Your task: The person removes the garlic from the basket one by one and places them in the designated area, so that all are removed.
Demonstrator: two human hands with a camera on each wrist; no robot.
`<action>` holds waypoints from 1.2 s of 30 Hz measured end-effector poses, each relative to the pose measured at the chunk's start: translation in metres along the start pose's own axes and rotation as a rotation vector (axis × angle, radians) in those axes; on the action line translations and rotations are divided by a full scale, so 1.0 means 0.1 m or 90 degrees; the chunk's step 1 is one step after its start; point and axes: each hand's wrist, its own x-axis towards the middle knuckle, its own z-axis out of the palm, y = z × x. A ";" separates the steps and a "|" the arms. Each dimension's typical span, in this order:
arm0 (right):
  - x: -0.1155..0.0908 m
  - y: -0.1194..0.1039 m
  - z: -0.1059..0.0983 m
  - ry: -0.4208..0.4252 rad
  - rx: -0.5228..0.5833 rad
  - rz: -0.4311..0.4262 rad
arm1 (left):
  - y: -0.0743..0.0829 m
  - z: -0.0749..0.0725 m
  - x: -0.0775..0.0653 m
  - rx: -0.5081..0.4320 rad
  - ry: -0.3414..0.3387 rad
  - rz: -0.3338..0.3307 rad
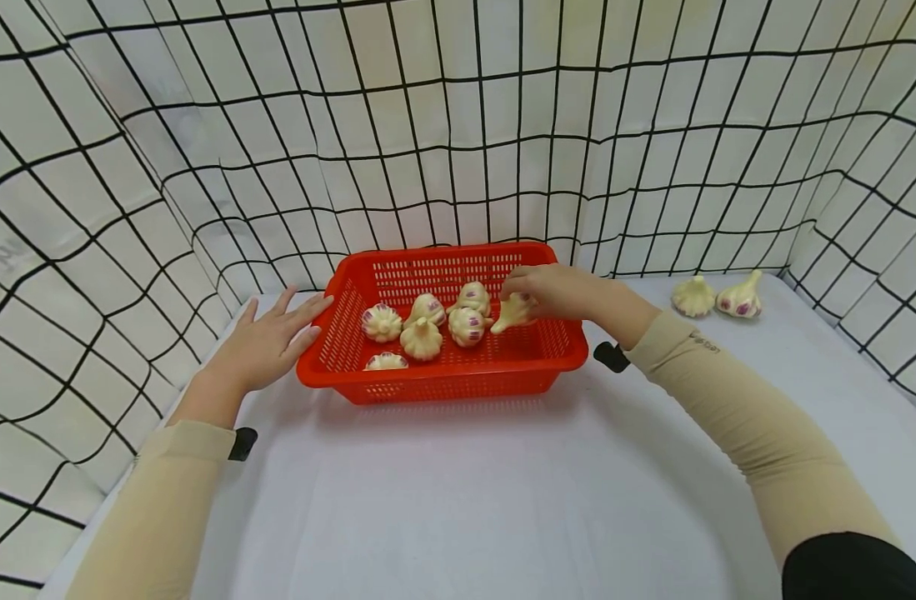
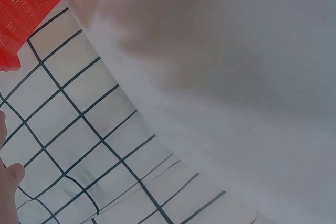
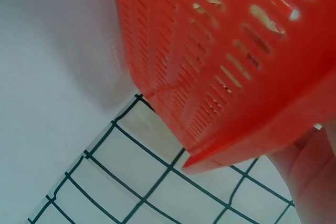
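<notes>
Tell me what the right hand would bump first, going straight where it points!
Probably the nearest garlic bulb toward the back of the red basket; depth is unclear, so the right hand and its held bulb might pass above.

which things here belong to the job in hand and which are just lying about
Job, apparently:
red basket
garlic bulbs inside it
garlic bulb in the right grip
two loose bulbs outside, probably

Just surroundings:
black netting
white tabletop
</notes>
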 end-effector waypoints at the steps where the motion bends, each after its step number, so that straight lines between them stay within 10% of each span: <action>1: -0.01 0.00 0.00 0.002 0.003 -0.003 | 0.00 0.00 0.00 -0.001 -0.001 0.000; 29: -0.56 0.01 -0.03 0.184 -0.012 -0.051 | -0.01 -0.03 0.01 -0.010 -0.012 -0.002; 36: -0.74 0.11 0.07 0.301 0.004 -0.070 | 0.01 -0.03 0.02 -0.017 -0.014 0.001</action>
